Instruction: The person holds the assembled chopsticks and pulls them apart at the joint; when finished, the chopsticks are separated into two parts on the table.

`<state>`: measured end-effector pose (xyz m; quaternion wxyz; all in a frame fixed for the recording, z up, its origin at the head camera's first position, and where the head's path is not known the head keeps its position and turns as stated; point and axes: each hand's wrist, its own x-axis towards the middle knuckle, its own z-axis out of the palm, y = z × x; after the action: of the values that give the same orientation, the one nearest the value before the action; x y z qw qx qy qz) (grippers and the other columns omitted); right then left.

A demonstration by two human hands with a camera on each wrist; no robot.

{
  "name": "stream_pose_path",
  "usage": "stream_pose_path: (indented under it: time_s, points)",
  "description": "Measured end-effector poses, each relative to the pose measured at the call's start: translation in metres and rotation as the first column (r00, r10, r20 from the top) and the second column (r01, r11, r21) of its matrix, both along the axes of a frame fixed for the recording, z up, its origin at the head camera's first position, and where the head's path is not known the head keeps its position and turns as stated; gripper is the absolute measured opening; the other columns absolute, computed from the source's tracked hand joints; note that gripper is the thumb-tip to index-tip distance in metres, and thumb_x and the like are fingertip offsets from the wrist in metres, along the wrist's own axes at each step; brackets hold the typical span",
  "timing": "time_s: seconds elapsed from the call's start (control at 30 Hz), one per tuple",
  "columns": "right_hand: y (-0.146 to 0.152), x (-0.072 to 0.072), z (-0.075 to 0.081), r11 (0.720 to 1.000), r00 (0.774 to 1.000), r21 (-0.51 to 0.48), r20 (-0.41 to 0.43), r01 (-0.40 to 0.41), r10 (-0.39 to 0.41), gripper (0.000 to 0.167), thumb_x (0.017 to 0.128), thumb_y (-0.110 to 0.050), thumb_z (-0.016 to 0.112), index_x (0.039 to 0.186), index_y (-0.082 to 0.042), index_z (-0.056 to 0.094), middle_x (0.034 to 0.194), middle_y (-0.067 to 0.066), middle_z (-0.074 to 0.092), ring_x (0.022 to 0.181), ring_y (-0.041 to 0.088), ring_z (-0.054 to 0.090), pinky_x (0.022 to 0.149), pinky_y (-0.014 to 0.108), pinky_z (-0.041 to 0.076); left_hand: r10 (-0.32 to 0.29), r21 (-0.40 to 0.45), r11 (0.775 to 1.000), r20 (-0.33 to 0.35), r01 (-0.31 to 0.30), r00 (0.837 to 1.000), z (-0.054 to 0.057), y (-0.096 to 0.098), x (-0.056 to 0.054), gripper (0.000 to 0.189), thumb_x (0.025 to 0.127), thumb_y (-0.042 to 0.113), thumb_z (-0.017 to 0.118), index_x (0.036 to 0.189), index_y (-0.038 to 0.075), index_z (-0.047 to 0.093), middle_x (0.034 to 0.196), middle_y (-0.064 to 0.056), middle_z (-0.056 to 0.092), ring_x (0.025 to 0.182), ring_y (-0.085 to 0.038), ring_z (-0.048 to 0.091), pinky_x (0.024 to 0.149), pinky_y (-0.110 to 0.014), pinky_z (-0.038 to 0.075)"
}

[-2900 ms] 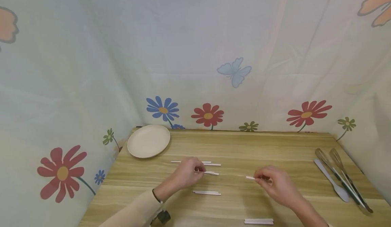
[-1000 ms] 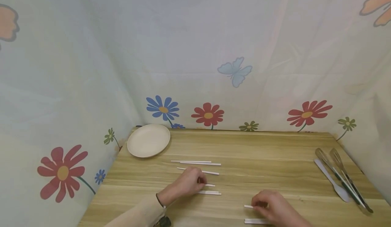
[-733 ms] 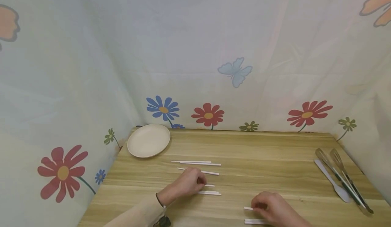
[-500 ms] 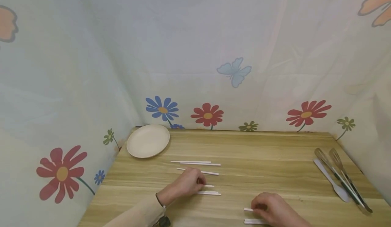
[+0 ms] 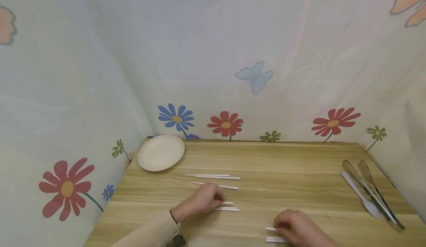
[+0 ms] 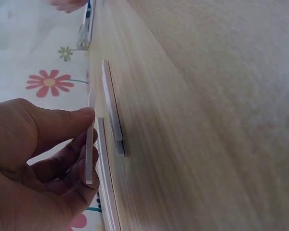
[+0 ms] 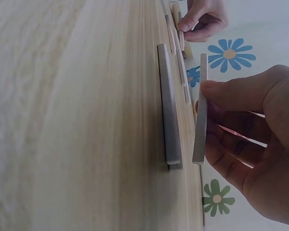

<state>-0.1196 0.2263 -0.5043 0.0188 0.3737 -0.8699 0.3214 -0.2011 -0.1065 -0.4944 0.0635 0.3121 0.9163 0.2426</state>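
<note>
My left hand (image 5: 203,199) pinches a short white stick (image 6: 89,154), like a chopstick section, between thumb and fingers, just above the table. Close below it lies a pair of short white sticks (image 5: 227,209). Nearer the front, my right hand (image 5: 296,226) pinches another short white stick (image 7: 201,120) by thumb and fingers. Under that one rests a thicker-looking pair of sticks (image 7: 168,106), partly hidden by the right hand in the head view. Beyond my left hand lies a longer slanted white chopstick (image 5: 229,187), its middle covered by the hand.
Two thin white chopsticks (image 5: 213,176) lie farther back. A round cream plate (image 5: 161,153) sits at the far left corner. At the right edge are a white spatula-like spoon (image 5: 359,194) and two long-handled utensils (image 5: 372,189). Flowered curtains (image 5: 199,54) enclose the wooden table (image 5: 283,162).
Compared with about three seconds ago, both hands have come nearer the front edge, the right one farther, each with a stick. Over the last second they have barely moved.
</note>
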Motion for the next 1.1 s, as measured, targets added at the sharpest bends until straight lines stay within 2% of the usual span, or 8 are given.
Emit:
stream_pose_path:
  time_s: [0.33, 0.53, 1.1]
  points:
    - [0.0006, -0.0014, -0.0018, 1.0, 1.0, 0.009, -0.024, -0.005, 0.005, 0.011, 0.082, -0.01, 0.075, 0.085, -0.02, 0.07, 0.084, -0.016, 0.065, 0.075, -0.008, 0.054, 0.059, 0.019, 0.047, -0.021, -0.002, 1.0, 0.005, 0.021, 1.0, -0.0003, 0.0009, -0.0019, 0.009, 0.077, 0.007, 0.078, 0.081, 0.015, 0.076, 0.073, 0.01, 0.07, 0.064, 0.004, 0.054, 0.06, -0.013, 0.046]
    - [0.0004, -0.0008, -0.001, 1.0, 0.999, 0.006, -0.043, -0.004, 0.005, 0.013, 0.081, -0.009, 0.076, 0.085, -0.02, 0.071, 0.084, -0.014, 0.066, 0.075, -0.007, 0.055, 0.059, 0.019, 0.048, -0.004, -0.019, 1.0, 0.026, 0.004, 1.0, -0.0017, 0.0011, -0.0009, 0.009, 0.077, 0.008, 0.078, 0.082, 0.015, 0.076, 0.075, 0.008, 0.071, 0.064, 0.004, 0.054, 0.061, -0.013, 0.046]
    - [0.003, 0.0, -0.0033, 1.0, 1.0, 0.006, 0.004, 0.012, -0.012, 0.01, 0.082, -0.011, 0.076, 0.085, -0.019, 0.071, 0.085, -0.013, 0.067, 0.075, -0.007, 0.055, 0.059, 0.02, 0.049, 0.018, -0.029, 0.999, 0.03, -0.017, 0.999, -0.0084, 0.0003, -0.0021, 0.007, 0.077, 0.011, 0.08, 0.078, 0.018, 0.077, 0.072, 0.013, 0.07, 0.062, 0.005, 0.055, 0.059, -0.014, 0.046]
